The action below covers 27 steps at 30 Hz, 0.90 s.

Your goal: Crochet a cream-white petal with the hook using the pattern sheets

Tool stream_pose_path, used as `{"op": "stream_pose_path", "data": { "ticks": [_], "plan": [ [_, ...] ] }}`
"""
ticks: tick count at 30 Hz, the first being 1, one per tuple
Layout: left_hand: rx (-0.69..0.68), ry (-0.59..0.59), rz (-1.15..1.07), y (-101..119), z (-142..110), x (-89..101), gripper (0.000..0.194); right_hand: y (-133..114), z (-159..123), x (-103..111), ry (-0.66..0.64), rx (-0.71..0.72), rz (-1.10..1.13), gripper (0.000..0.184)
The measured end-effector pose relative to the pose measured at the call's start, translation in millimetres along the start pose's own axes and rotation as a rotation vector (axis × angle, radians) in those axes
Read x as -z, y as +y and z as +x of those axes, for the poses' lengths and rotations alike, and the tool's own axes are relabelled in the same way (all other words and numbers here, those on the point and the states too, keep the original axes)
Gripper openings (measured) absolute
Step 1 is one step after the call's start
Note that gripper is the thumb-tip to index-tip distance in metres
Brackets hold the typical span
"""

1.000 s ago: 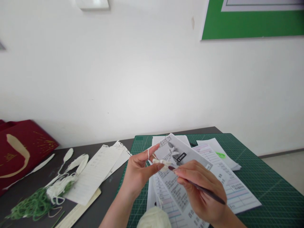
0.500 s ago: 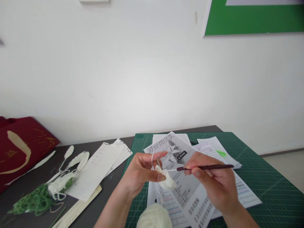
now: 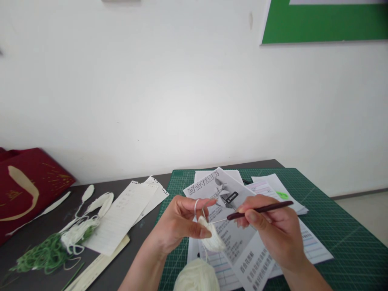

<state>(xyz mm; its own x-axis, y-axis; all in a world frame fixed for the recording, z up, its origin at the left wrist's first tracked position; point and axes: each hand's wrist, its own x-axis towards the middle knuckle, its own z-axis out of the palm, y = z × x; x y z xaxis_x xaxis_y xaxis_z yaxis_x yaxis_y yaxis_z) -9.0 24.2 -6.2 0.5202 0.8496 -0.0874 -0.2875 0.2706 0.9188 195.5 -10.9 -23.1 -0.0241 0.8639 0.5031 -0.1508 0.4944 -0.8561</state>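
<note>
The left hand pinches a white crocheted piece above a printed sheet, yarn looped round one finger. The right hand grips a dark-handled hook, its shank reaching the piece.

The crochet hook shows me a dark maroon handle, the crochet piece and yarn ball are creamy white, the cutting mat green with a pale grid, the flower leaflet grey with black lettering, and the bag over there red with beige and gold markings
</note>
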Motion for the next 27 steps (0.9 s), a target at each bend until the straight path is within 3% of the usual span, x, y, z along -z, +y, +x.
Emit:
{"op": "stream_pose_path", "data": {
  "ticks": [8, 16, 19, 27],
  "plan": [
    [-0.037, -0.003, 0.032, -2, -2, 1.3, 0.042, 3, 5, 3, 0.019, -0.044, 0.12, 0.01],
    [-0.232, 0.107, 0.049, -8, 2, -3.9, 0.033, 20, 19, -18, 0.247, -0.557, 0.613, 0.022],
    [-0.241, 0.17, -0.005, -12, 5, -7.2, 0.031, 28, 19, -24, 0.318, -0.671, 0.714, 0.019],
    [-0.15, 0.245, -0.128, -13, 7, -14.7, 0.028, 29, 15, -31, 0.372, -0.654, 0.726, 0.02]
  ]
}}
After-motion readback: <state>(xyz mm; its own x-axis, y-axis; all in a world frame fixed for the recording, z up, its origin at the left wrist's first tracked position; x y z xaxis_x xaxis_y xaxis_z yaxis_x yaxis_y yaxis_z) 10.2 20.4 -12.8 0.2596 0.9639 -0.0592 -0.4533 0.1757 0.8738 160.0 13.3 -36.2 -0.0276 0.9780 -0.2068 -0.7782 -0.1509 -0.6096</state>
